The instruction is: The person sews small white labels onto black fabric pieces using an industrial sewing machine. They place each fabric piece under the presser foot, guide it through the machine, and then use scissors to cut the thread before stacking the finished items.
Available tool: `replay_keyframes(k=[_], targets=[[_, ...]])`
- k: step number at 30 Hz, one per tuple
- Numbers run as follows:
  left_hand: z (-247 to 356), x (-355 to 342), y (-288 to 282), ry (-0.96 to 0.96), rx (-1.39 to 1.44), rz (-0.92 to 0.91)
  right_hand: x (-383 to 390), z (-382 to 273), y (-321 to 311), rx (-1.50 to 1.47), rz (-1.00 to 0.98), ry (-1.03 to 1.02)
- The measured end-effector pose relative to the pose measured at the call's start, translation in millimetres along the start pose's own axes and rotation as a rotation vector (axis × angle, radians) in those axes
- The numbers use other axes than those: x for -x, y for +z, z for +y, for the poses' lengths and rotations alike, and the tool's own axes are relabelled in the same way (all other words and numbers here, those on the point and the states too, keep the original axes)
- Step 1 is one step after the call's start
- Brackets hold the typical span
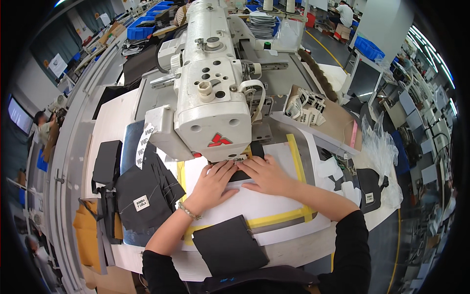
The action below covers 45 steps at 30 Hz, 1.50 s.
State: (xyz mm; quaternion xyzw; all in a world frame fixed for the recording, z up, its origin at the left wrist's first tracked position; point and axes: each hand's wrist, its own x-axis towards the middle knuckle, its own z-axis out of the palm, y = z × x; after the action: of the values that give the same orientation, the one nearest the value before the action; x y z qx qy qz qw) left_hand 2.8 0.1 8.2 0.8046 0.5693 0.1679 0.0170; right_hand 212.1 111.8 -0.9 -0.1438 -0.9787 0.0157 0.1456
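My left hand (211, 185) and my right hand (268, 177) lie flat beneath the head of a white industrial sewing machine (210, 117). Their fingers are stretched out and the fingertips meet around a small white label (240, 158). Under the fingers is a black fabric piece (239, 176), partly covered by both hands. It rests on a white sheet (254, 206) edged with yellow tape (296, 159). Nearest to me, a separate black fabric piece (230, 246) lies across the table's front edge. The needle area is hidden.
At left, a fanned stack of black pieces (128, 186) carries a labelled piece on top, beside mustard fabric (87, 230). To the right stand a cardboard tray (338, 128) with loose labels (307, 110), a clear plastic bag (381, 147) and a labelled black piece (367, 183).
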Motion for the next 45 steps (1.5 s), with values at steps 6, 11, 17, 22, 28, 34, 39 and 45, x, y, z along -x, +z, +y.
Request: replay_keyframes(k=[6,11,17,22,28,34,39,45], targets=[[-11,6,-4,-0.086,-0.009,0.002,-13,24,10,-0.15,0.02,-0.141],[-5,3,-2,-0.131,-0.06,0.042,-17,25,8,-0.168,-0.051,-0.174],[-3,4,6,-0.137,-0.094,0.11,-18,15,7,-0.121,-0.076,-0.118],[-2,4,6,-0.146,-0.1,0.108,-16,7,7,-0.129,-0.076,-0.06],[-1,4,5,-0.155,-0.12,0.105,-14,15,5,-0.15,-0.017,-0.126],[-2,3,0,-0.148,-0.121,0.085,-15,33,-4,-0.228,-0.013,-0.138],[-3,3,0,-0.137,-0.14,0.076,-12,39,7,-0.23,0.006,-0.208],[0,3,9,-0.145,-0.214,0.083,-10,44,6,-0.256,-0.009,-0.203]])
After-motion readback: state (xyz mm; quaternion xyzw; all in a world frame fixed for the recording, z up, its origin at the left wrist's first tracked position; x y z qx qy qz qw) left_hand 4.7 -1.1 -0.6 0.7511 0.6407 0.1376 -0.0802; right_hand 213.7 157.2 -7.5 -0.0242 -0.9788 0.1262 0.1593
